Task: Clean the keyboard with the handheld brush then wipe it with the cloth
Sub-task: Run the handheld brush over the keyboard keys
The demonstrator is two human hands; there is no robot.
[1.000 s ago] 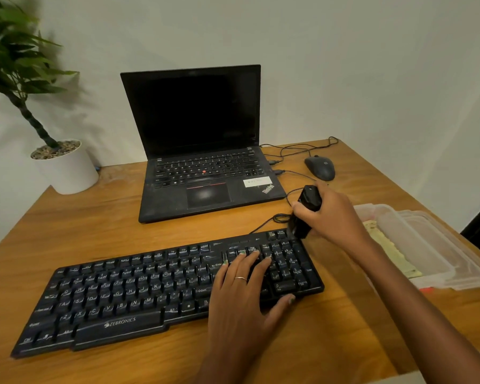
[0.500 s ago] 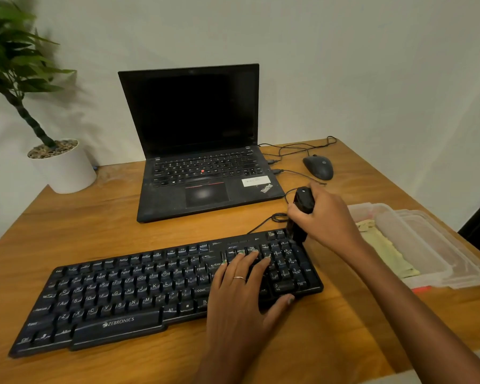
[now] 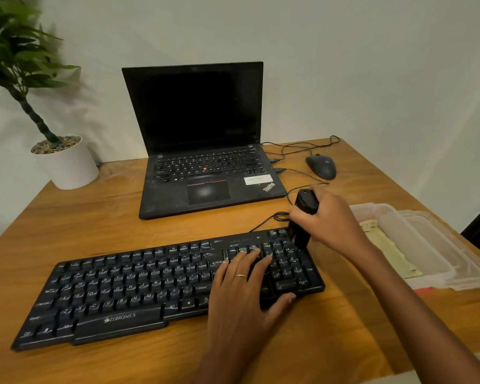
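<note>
Smooth grained wood table, matt black plastic keyboard, translucent plastic container

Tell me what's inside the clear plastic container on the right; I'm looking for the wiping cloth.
Inside the clear plastic container lies a pale yellow-green folded cloth. The right forearm and a loose translucent lid cover part of it, so anything beneath stays unseen.

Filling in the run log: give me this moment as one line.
stage: brushing | right hand: grips brush at keyboard corner | left hand: flat on keys | cloth: in tray

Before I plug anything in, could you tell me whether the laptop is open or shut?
Open: the laptop has its lid raised, dark screen facing forward, keyboard exposed.
</note>
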